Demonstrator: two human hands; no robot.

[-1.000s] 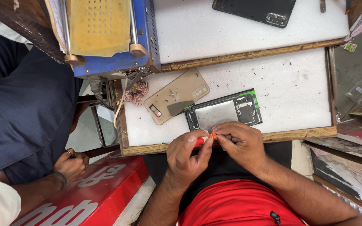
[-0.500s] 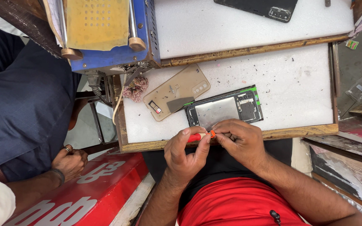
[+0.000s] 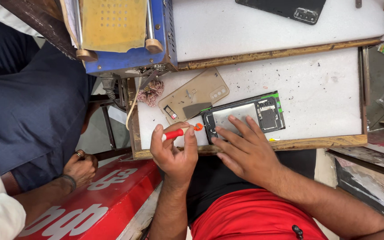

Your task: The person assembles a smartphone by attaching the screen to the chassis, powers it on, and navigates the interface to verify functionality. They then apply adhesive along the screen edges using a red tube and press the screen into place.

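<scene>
White bench top (image 3: 316, 93), speckled and wood-edged. Nearest its front edge: left hand (image 3: 174, 151) pinching a red screwdriver (image 3: 181, 132), right hand (image 3: 245, 151) spread flat, fingers pressing the opened phone (image 3: 243, 116). Thin, rigid, probably fragile inside; best held by the edges. Beyond it, a tan back cover (image 3: 194, 95).

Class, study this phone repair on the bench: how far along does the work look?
Done: the tan back cover is off and lies beside the opened phone. In hand: the left hand holds a red screwdriver with its tip at the phone's end, while the right hand presses the phone flat. Left: the inner parts sit in place and the cover is not refitted.
</scene>
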